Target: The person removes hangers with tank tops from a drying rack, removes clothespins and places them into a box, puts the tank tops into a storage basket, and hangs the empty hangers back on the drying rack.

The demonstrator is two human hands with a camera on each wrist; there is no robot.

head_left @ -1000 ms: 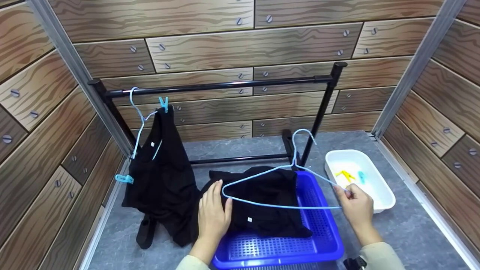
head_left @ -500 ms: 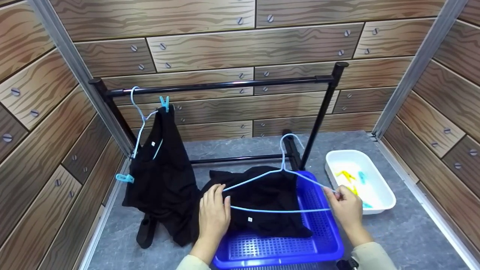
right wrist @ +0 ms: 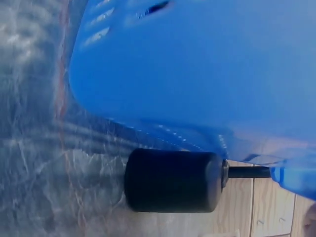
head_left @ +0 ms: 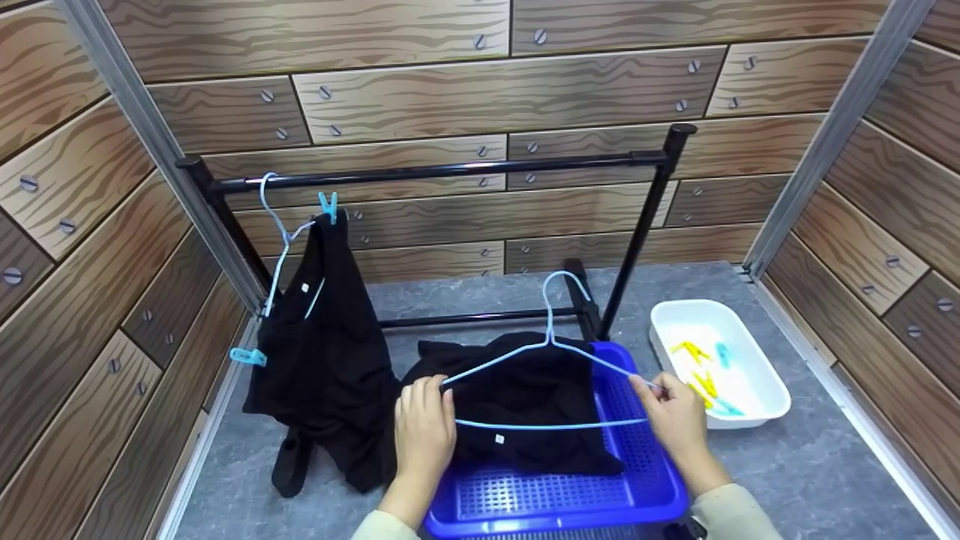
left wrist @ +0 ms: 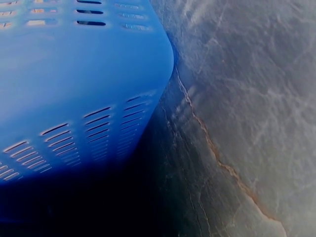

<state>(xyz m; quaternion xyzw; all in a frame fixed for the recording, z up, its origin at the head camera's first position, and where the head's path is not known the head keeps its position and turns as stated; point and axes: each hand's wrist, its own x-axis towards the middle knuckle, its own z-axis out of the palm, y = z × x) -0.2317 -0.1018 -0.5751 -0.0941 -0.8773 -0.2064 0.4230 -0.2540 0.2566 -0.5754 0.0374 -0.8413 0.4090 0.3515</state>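
In the head view a light blue clothes hanger [head_left: 550,339] lies over a folded black garment [head_left: 525,390] with its hook pointing away. My left hand [head_left: 425,427] holds the hanger's left corner, which is hidden beneath the fingers. My right hand [head_left: 679,420] pinches the sloping arm near the right corner, thumb on top. The garment, with a small white label, lies in a blue plastic basket [head_left: 652,480]. In the left wrist view only the basket's slotted wall [left wrist: 84,64] and the floor show. The right wrist view is mostly filled by the basket wall [right wrist: 197,64].
A black rack [head_left: 435,174] stands behind. A black garment [head_left: 322,352] hangs at its left on another blue hanger [head_left: 279,225], with blue clothespins [head_left: 248,357]. At the right, a white tub [head_left: 750,367] contains yellow clothespins [head_left: 705,382] and blue ones. Wood-patterned walls enclose the space.
The right hand and the hanger have moved left and slightly nearer. The hanger's left corner has slid under my left hand, which has hardly moved. More clothespins in the tub now show.
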